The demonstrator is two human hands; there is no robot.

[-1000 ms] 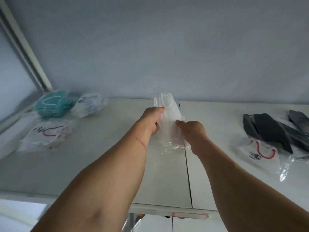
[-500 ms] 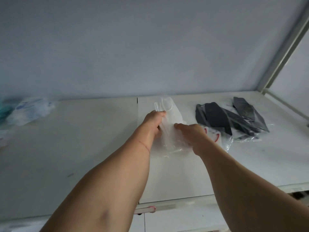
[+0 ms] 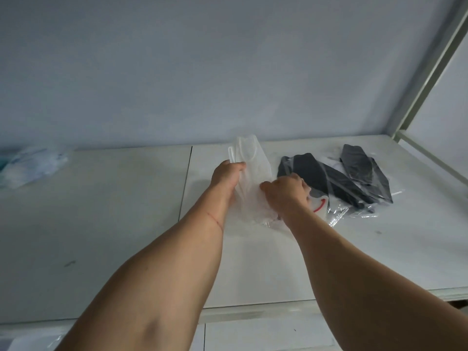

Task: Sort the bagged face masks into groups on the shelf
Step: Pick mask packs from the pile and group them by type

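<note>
Both hands hold a white face mask in a clear bag (image 3: 250,171) upright above the middle of the white shelf (image 3: 114,224). My left hand (image 3: 228,174) grips its left edge near the top. My right hand (image 3: 286,192) pinches the bag lower down on its right side. Just right of my right hand lie several bagged black masks (image 3: 339,179) in a loose pile. A bagged white mask with a red ear loop (image 3: 319,205) peeks out beside my right hand, partly hidden by it.
Bagged pale blue masks (image 3: 33,165) lie blurred at the far left of the shelf. A metal shelf post (image 3: 430,72) slants up at the right. A seam (image 3: 186,181) splits the shelf into two boards. The wall stands close behind.
My view has swung right: the left piles slid out of sight and the black masks came closer to centre. Both hands carried the white bagged mask rightward, toward the black pile.
</note>
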